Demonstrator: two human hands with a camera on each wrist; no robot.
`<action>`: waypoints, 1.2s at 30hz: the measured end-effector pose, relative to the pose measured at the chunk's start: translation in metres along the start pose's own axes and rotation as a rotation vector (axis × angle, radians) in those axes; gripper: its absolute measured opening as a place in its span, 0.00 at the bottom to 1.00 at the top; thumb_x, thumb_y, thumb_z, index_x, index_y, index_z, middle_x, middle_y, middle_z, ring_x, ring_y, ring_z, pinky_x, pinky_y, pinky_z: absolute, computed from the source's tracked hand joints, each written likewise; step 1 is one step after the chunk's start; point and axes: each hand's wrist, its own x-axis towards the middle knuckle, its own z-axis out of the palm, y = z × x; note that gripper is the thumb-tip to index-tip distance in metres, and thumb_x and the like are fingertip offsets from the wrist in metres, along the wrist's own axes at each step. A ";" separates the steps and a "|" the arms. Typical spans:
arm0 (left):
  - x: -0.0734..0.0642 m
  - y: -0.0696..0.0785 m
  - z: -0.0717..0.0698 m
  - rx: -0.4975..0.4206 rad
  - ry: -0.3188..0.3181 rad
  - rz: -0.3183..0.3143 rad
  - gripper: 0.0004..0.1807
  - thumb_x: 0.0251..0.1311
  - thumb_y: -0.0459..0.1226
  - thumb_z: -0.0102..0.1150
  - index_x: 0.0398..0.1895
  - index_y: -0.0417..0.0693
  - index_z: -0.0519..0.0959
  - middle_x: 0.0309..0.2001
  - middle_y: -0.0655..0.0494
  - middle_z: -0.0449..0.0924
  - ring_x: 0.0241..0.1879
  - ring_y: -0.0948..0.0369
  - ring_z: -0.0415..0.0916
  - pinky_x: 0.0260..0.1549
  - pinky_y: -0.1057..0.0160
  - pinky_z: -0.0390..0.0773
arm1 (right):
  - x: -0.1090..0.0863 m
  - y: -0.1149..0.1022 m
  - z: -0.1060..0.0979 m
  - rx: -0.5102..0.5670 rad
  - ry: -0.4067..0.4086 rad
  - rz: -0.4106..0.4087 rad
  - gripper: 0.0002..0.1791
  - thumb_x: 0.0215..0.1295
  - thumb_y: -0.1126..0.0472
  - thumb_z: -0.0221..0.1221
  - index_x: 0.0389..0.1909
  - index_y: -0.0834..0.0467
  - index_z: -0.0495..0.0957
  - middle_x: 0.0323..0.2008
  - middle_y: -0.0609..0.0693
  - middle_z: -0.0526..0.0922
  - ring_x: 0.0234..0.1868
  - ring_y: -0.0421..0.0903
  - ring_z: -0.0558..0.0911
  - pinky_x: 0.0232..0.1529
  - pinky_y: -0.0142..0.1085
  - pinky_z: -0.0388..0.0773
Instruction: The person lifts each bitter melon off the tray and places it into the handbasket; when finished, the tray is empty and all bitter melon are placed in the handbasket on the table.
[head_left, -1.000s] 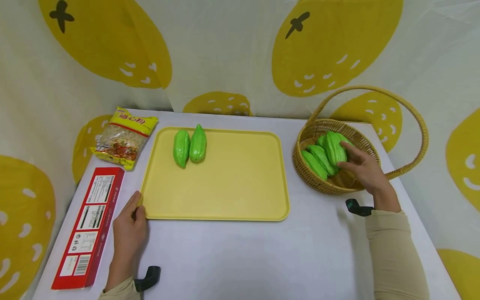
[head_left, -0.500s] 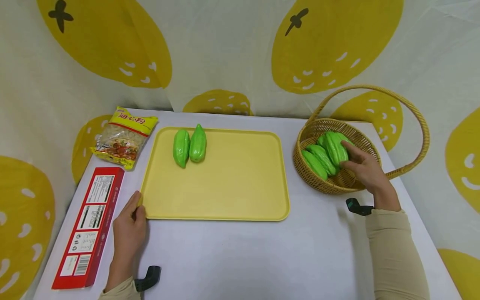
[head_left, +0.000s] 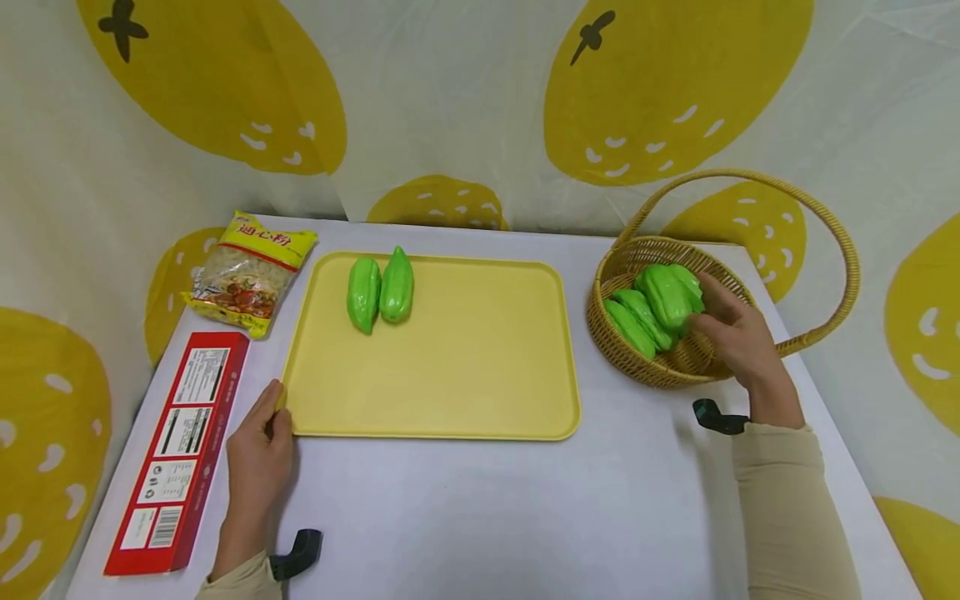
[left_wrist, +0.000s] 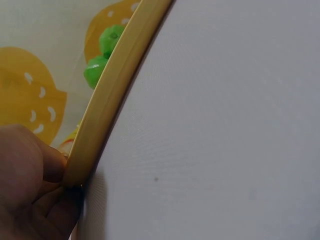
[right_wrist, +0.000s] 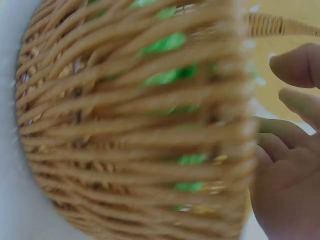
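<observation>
Beside the uppermost glossy green ribbed gourd point(head_left: 664, 293) in the brown wicker basket point(head_left: 633, 365), the right hand point(head_left: 750, 343) holds nothing, fingers parted. The gourd looks light, firm, slippery: best gripped mid-body. The left hand point(head_left: 258, 454) pinches the yellow rectangular tray point(head_left: 450, 367).

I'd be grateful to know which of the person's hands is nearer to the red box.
Left. The left hand, holding the tray, is just right of the red box; the right hand is across the table, partly over the basket.
</observation>
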 end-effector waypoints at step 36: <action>-0.001 0.000 0.000 -0.025 -0.002 0.002 0.27 0.79 0.38 0.45 0.78 0.56 0.60 0.78 0.60 0.61 0.79 0.58 0.58 0.73 0.47 0.68 | 0.010 -0.097 0.151 0.434 -0.260 -0.275 0.34 0.78 0.62 0.53 0.80 0.61 0.54 0.81 0.58 0.56 0.81 0.60 0.56 0.68 0.21 0.71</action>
